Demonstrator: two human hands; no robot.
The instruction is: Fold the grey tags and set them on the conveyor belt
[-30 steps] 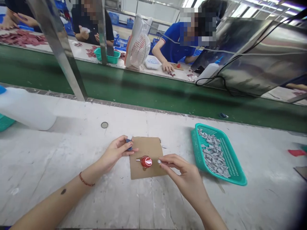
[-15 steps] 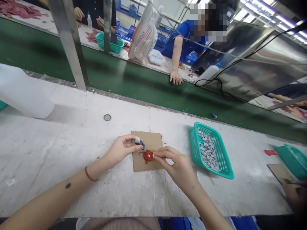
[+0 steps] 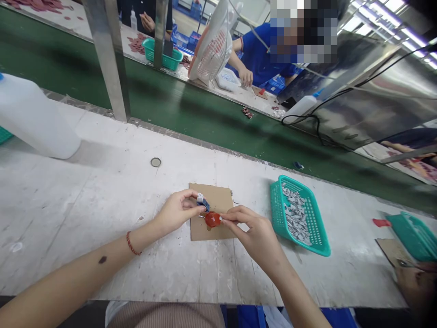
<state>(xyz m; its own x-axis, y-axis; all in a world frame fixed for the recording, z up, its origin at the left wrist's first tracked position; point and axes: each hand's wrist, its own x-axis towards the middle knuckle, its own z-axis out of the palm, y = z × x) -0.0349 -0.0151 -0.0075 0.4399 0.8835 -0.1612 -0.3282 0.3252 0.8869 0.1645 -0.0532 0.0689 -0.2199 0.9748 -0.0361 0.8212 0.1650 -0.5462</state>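
Note:
My left hand pinches a small dark blue piece with a grey-white part on its top. Just below and right of that piece is a round orange-red object, over a brown cardboard square on the white table. The fingers of my right hand are closed on a small pale piece, which is at the right edge of the red object. Whether the pale piece touches the red object is too small to tell.
A green basket of small grey pieces stands at the right. A bottle cap lies at the back left, near a large white bottle. Behind the metal post runs a green belt; a person in blue sits beyond.
The view has shifted slightly. My hands keep their holds beside the red object. The person across has drawn a hand back from the green belt, where a small dark reddish cluster now shows.

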